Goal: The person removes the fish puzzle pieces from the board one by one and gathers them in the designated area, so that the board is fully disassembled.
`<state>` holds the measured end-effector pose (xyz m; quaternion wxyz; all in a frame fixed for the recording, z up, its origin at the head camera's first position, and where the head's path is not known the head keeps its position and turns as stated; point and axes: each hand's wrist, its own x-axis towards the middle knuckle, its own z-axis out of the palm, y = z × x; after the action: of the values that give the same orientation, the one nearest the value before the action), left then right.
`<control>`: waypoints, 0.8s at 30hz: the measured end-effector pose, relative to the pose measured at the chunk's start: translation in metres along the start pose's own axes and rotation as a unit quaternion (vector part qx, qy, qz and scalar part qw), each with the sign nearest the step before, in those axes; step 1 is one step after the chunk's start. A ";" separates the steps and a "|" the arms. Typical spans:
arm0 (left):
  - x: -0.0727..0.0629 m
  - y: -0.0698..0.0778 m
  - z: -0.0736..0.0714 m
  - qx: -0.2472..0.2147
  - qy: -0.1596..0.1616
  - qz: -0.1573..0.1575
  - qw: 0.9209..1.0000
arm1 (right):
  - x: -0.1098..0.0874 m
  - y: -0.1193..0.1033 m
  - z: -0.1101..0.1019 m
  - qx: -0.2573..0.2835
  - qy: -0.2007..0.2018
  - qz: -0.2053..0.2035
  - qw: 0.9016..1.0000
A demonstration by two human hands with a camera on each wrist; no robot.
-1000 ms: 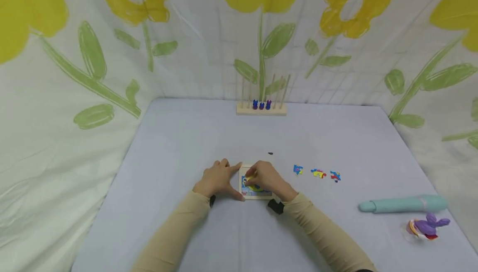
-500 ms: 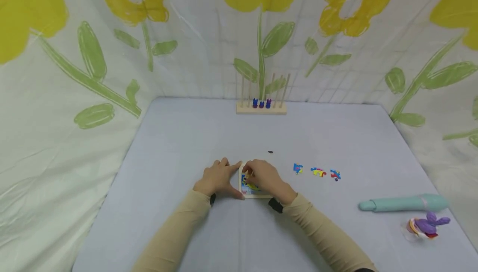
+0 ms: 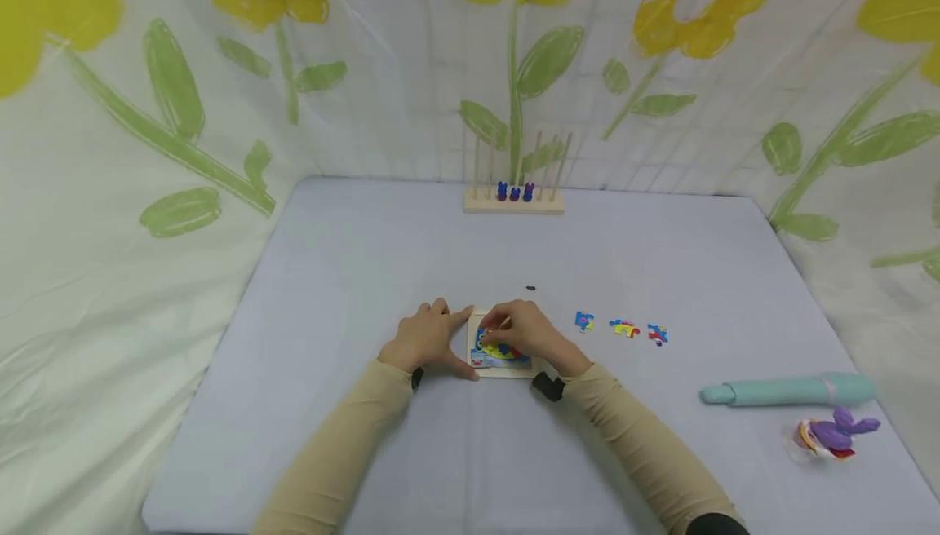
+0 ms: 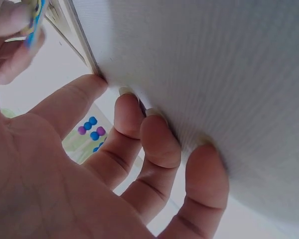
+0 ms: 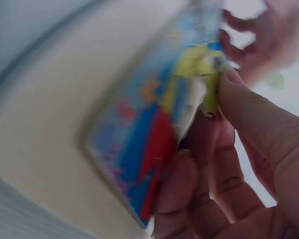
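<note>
A small jigsaw puzzle with a light wooden frame (image 3: 503, 373) lies on the table between the hands, its fish picture partly filled with colourful pieces. The left hand (image 3: 424, 339) touches the frame's left side, thumb at the near corner and index finger at the far one; its other fingers rest on the table. Over the puzzle, the right hand (image 3: 532, 331) pinches a yellow and blue puzzle piece (image 5: 212, 94) between thumb and fingers. That piece is tilted above the picture in the right wrist view, which is blurred. The right fingers hide part of the puzzle.
To the right lie three loose pieces: one (image 3: 583, 320), another (image 3: 624, 329) and a third (image 3: 657, 333). A small dark scrap (image 3: 531, 288) sits beyond the frame. A bead abacus (image 3: 513, 201) stands at the back; a mint-green rod-like object (image 3: 789, 391) and a purple figure (image 3: 833, 433) lie right.
The right fingers have shifted slightly over the puzzle, still holding the piece. The left hand stays at the frame. The head view has tilted down a little.
</note>
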<state>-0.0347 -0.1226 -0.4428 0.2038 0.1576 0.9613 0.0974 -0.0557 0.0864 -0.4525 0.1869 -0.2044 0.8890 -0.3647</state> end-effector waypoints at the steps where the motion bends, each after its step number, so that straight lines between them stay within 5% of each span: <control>1: 0.000 0.000 0.000 -0.002 -0.002 0.001 1.000 | 0.001 0.001 0.001 -0.008 0.001 0.000 1.000; 7: 0.001 0.000 -0.001 0.000 -0.007 -0.001 1.000 | -0.001 0.005 0.000 -0.003 0.021 -0.016 1.000; 11: 0.001 0.000 -0.001 0.002 -0.009 -0.002 1.000 | -0.014 0.014 -0.023 -0.005 0.043 -0.010 0.999; 18: 0.001 -0.003 -0.002 0.003 -0.013 -0.007 1.000 | -0.065 0.053 -0.087 -0.044 0.004 0.069 0.997; 21: 0.002 -0.005 -0.001 -0.002 -0.010 -0.008 1.000 | -0.076 0.066 -0.090 -0.050 -0.010 0.102 0.993; 24: 0.002 -0.005 0.000 -0.008 -0.009 -0.004 1.000 | -0.080 0.068 -0.082 -0.097 0.023 0.132 0.986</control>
<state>-0.0379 -0.1264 -0.4446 0.2139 0.1532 0.9592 0.1033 -0.0432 0.2175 -0.4331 0.1924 -0.0945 0.9432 -0.2538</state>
